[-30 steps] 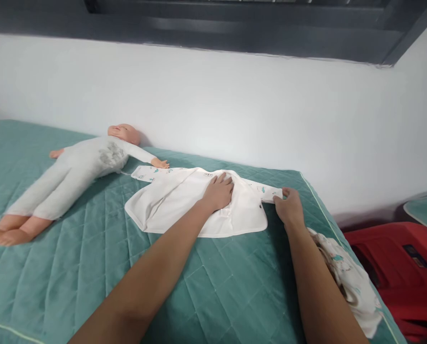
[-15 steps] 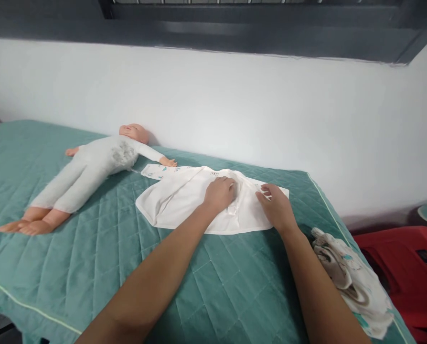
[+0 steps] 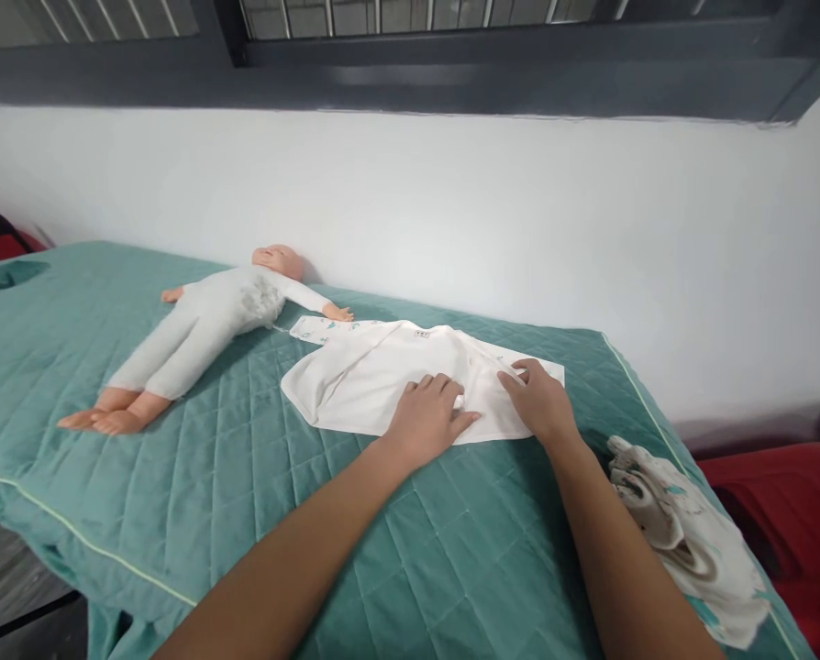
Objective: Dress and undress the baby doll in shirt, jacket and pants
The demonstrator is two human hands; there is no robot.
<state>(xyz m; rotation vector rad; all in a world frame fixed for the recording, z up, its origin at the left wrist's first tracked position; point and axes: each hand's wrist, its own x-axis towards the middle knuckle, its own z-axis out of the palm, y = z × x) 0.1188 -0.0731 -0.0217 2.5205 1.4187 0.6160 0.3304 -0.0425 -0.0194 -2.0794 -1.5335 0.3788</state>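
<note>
A white baby shirt (image 3: 361, 385) lies spread on the green quilted cover, its front flaps opened outward and one patterned sleeve reaching left. My left hand (image 3: 427, 417) rests flat on the shirt's lower middle, thumb apart from the fingers. At the shirt's right side, my right hand (image 3: 542, 399) pinches the cloth between thumb and fingertips; the pinched fold is partly hidden. A baby doll (image 3: 214, 312) with a white cloth body lies on its back to the left, one hand near the shirt's sleeve.
A crumpled patterned cloth (image 3: 692, 541) lies at the right edge of the green quilted cover (image 3: 410, 568). Beyond that edge stands a red plastic object (image 3: 788, 513). A white wall (image 3: 493, 220) and a dark window frame (image 3: 451, 82) rise behind.
My left hand has come down toward the shirt's lower edge and spread its fingers. My right hand stays at the right side of the shirt. The view has shifted slightly.
</note>
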